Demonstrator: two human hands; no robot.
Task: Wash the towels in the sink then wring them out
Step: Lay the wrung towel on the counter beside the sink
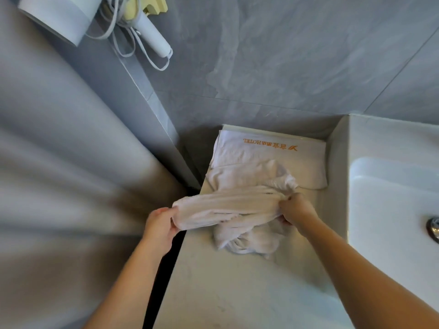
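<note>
A white towel [228, 207] is stretched sideways above the counter, bunched into a thick roll. My left hand [160, 224] grips its left end and my right hand [295, 210] grips its right end. Part of it hangs down in a crumpled heap [247, 241] on the countertop. Behind it lies a folded white towel [268, 157] with orange hotel lettering, flat against the back wall. The white sink [389, 203] is at the right, its metal drain [433, 227] at the frame edge.
The pale stone countertop [228, 288] runs toward me, with a dark gap along its left edge. A white hair dryer [152, 32] with a looped cord hangs on the grey wall at the upper left. A grey curtain [59, 174] fills the left side.
</note>
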